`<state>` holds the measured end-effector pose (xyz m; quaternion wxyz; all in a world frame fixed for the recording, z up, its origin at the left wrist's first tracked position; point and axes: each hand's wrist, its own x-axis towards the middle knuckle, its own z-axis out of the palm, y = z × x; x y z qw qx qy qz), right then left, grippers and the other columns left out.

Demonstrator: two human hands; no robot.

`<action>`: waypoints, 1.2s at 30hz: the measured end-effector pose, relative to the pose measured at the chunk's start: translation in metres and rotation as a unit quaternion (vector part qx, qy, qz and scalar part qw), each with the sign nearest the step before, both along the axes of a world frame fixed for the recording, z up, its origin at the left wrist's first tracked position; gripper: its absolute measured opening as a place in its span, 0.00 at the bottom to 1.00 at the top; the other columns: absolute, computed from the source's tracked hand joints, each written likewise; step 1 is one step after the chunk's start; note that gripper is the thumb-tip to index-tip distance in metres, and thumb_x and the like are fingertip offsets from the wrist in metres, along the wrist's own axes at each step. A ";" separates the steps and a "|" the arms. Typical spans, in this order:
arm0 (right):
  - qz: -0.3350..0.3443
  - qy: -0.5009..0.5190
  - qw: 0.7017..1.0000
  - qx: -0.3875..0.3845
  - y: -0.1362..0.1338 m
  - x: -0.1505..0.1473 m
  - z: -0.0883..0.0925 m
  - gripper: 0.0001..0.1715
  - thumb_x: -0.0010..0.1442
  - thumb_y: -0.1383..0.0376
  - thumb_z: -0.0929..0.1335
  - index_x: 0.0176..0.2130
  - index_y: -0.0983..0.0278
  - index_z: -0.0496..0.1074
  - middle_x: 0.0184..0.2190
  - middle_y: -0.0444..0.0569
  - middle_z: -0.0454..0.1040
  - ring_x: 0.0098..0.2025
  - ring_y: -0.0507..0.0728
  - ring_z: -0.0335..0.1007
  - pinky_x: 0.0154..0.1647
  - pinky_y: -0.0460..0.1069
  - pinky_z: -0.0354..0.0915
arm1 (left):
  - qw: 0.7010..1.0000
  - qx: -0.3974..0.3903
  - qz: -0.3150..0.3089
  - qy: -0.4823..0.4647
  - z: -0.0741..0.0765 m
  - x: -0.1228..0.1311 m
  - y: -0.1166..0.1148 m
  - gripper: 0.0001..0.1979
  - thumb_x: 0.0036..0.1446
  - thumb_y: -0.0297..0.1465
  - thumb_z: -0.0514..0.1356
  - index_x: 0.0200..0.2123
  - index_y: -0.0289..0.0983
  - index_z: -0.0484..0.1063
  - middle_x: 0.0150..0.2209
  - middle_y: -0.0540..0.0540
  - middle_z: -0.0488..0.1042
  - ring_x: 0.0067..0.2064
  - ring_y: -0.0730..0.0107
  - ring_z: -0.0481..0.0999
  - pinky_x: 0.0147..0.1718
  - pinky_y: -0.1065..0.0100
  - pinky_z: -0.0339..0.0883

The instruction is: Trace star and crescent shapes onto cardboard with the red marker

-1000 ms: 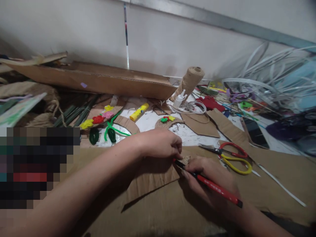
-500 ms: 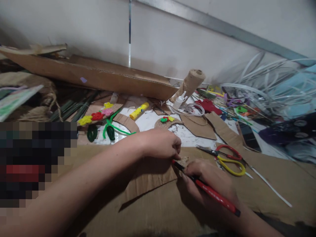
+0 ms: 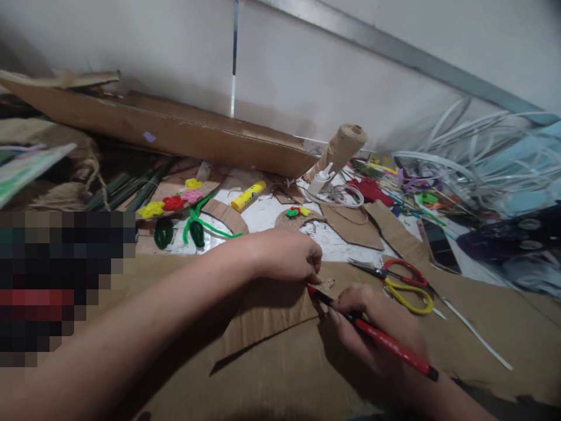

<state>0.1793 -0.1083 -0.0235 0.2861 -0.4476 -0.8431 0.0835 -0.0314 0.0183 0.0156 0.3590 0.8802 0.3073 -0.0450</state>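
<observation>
- Left hand (image 3: 284, 255) and right hand (image 3: 372, 327) were close together, not touching, around the same work point.
- Left fingertips (image 3: 314, 273) bore on the cut edge of a cardboard sheet (image 3: 267, 316), beside a small jute-twine piece (image 3: 326, 285); any grip on that piece could not be confirmed.
- Right hand gripped a red pen (image 3: 381, 342), its black tip at that edge.
- Risk: the unsecured sheet or piece could slip under pressure, driving the tip toward the left fingertips.
- Red-and-yellow-handled scissors (image 3: 405, 286) lay just right of the right hand; a careless elbow or wrist movement could knock them.

The right hand (image 3: 372, 321) holds a red-and-black pen (image 3: 388, 342) against a twine scrap (image 3: 326, 285) pinched by the left hand (image 3: 284, 255); red-and-yellow scissors (image 3: 390, 273) lie on cardboard (image 3: 272, 316) just beyond the right grip
</observation>
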 end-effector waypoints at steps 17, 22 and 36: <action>-0.003 -0.021 1.000 0.013 0.007 -0.003 0.013 0.08 0.71 0.67 0.68 0.37 0.56 0.69 0.24 0.40 0.75 0.22 0.55 0.73 0.24 0.50 0.63 | 1.000 -0.022 0.011 -0.001 -0.001 0.000 0.001 0.08 0.68 0.31 0.65 0.47 0.40 0.84 0.47 0.48 0.87 0.47 0.63 0.82 0.41 0.68 0.66; -0.003 -0.020 1.000 0.018 0.013 -0.009 0.025 0.09 0.70 0.67 0.67 0.35 0.57 0.69 0.22 0.37 0.75 0.18 0.52 0.69 0.18 0.47 0.59 | 1.000 -0.023 0.015 0.000 0.001 -0.001 0.000 0.08 0.69 0.31 0.64 0.47 0.41 0.84 0.46 0.48 0.87 0.46 0.63 0.82 0.40 0.68 0.65; -0.010 0.021 0.999 -0.030 0.019 -0.014 0.028 0.10 0.68 0.69 0.69 0.33 0.57 0.70 0.22 0.37 0.74 0.20 0.51 0.67 0.20 0.46 0.58 | 1.000 0.003 0.002 0.006 0.000 0.000 -0.001 0.09 0.69 0.33 0.64 0.48 0.41 0.84 0.46 0.46 0.87 0.46 0.61 0.81 0.40 0.66 0.65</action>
